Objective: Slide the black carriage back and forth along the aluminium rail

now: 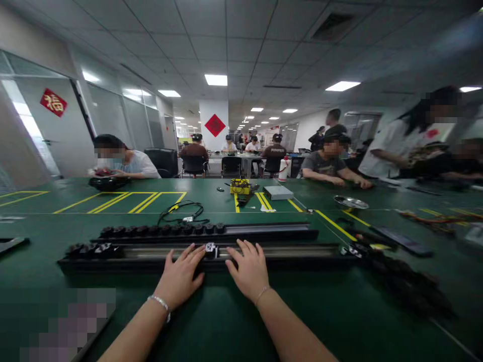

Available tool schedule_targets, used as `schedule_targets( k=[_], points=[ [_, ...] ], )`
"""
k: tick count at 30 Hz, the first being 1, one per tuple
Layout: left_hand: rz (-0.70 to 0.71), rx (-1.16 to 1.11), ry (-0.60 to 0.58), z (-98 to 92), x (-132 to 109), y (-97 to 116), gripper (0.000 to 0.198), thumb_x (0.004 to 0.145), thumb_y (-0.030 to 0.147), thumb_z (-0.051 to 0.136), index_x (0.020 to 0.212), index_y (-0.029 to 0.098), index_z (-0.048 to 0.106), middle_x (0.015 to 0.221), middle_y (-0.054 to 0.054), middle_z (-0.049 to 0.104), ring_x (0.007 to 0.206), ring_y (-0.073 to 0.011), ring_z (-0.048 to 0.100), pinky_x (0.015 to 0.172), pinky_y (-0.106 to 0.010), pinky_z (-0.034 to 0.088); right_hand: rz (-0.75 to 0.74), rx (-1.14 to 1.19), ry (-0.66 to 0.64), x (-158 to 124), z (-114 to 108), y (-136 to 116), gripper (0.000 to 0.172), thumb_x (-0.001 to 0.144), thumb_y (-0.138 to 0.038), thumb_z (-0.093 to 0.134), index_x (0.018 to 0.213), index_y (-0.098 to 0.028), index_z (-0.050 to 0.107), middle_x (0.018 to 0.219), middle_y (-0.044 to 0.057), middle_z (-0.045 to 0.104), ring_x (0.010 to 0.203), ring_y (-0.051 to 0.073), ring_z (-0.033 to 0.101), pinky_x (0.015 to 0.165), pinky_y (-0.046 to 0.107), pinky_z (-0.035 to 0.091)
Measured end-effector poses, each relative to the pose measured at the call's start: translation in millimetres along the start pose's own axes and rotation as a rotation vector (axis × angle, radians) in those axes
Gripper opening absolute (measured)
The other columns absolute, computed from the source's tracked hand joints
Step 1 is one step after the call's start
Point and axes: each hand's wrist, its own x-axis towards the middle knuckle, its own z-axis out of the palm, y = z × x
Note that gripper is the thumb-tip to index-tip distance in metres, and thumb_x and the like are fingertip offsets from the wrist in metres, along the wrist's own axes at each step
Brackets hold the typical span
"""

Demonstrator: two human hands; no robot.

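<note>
My left hand lies across a long black rail, its fingers stretched out over the near side. My right hand rests on the same rail further right, fingers spread. Between the two hands a small black-and-white piece sits in the rail's channel; its kind is too small to make out. Several black knob-like parts stand at the rail's left end. Directly behind lies a second long black rail, with a row of black round parts along its left half.
Behind the rails lie a black cable, a yellow object with wires, a grey box and a metal bowl. Dark bundled material and a phone-like slab lie right. Co-workers sit across the green table.
</note>
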Motion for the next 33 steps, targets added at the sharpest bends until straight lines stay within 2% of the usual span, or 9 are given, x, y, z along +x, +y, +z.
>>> schedule_targets(
  k=[8, 19, 26, 33],
  points=[
    [-0.02, -0.014, -0.009, -0.9, -0.3, 1.5, 0.052, 0.076, 0.028, 0.044, 0.128, 0.027, 0.04, 0.133, -0.004, 0.048, 0.112, -0.0258, 0.049, 0.101, -0.066, 0.007, -0.002, -0.025, -0.007, 0.6, 2.9, 1.3, 0.038, 0.088, -0.051, 0.03, 0.116, -0.042, 0.054, 0.134, -0.001, 0.044, 0.124, 0.021, 0.033, 0.102, 0.044, 0.013],
    [-0.029, -0.013, -0.021, -5.0, 1.9, 5.3, 0.051, 0.076, 0.029, 0.045, 0.127, 0.027, 0.041, 0.133, -0.004, 0.048, 0.109, -0.0257, 0.051, 0.101, -0.065, 0.006, 0.001, 0.001, -0.005, 0.9, 1.4, 0.7, 0.037, 0.088, -0.051, 0.03, 0.114, -0.041, 0.054, 0.135, 0.0, 0.044, 0.125, 0.021, 0.033, 0.102, 0.045, 0.013],
    [0.017, -0.028, 0.002, 0.6, 3.2, 1.1, 0.05, 0.076, 0.029, 0.046, 0.125, 0.025, 0.043, 0.132, -0.004, 0.049, 0.113, -0.0211, 0.049, 0.103, -0.047, 0.02, -0.017, -0.02, -0.019, 0.4, 2.2, -2.3, 0.038, 0.089, -0.049, 0.028, 0.121, -0.042, 0.048, 0.137, -0.001, 0.041, 0.126, 0.023, 0.03, 0.102, 0.049, 0.01],
    [0.007, -0.032, 0.001, -2.8, 2.9, 4.5, 0.051, 0.075, 0.029, 0.047, 0.126, 0.025, 0.043, 0.132, -0.002, 0.05, 0.106, -0.0204, 0.052, 0.093, -0.041, 0.03, -0.043, -0.03, -0.063, 0.3, -0.5, -4.7, 0.037, 0.088, -0.048, 0.03, 0.121, -0.045, 0.046, 0.138, -0.002, 0.039, 0.127, 0.024, 0.028, 0.102, 0.05, 0.009]
  ],
)
